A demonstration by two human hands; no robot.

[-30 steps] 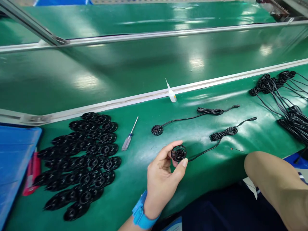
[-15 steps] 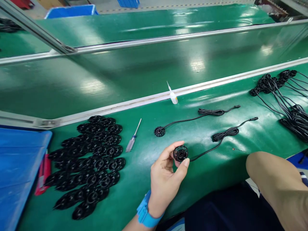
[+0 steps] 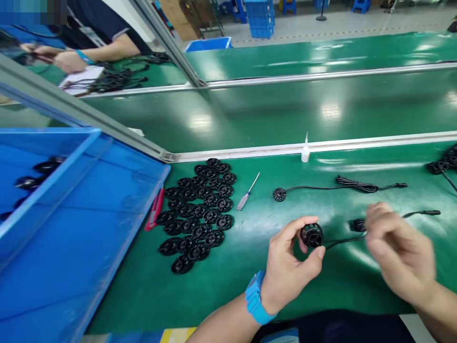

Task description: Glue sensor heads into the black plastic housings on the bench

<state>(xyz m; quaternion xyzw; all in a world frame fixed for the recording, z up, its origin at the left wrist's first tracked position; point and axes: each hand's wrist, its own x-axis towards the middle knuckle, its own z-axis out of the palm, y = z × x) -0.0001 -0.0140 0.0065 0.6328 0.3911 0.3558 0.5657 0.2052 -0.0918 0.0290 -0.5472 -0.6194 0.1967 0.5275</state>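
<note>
My left hand (image 3: 291,264), with a blue strap at its wrist, is closed on a round black slotted plastic housing (image 3: 312,235). The fingers and thumb pinch it by its rim, and its open face is turned up. A black cable (image 3: 344,240) runs from it to the right, with a tied bundle (image 3: 357,225) partly hidden. Over that cable hangs my right hand (image 3: 398,250), its fingers curled and smeared by motion, so what they hold cannot be seen. Beyond lies a second round housing (image 3: 279,194) with its coiled cable (image 3: 359,185) on the green mat.
Many round black parts (image 3: 200,214) lie in rows at left, beside a screwdriver (image 3: 248,192) and a red-handled tool (image 3: 155,209). A white dropper bottle (image 3: 305,152) stands by the back rail. A blue bin (image 3: 117,200) fills the left. Across the partition, a person's hands (image 3: 67,61) work.
The view has swung left, showing more of the blue bin and another person. My right hand has come in over the cable. My left hand still holds the housing.
</note>
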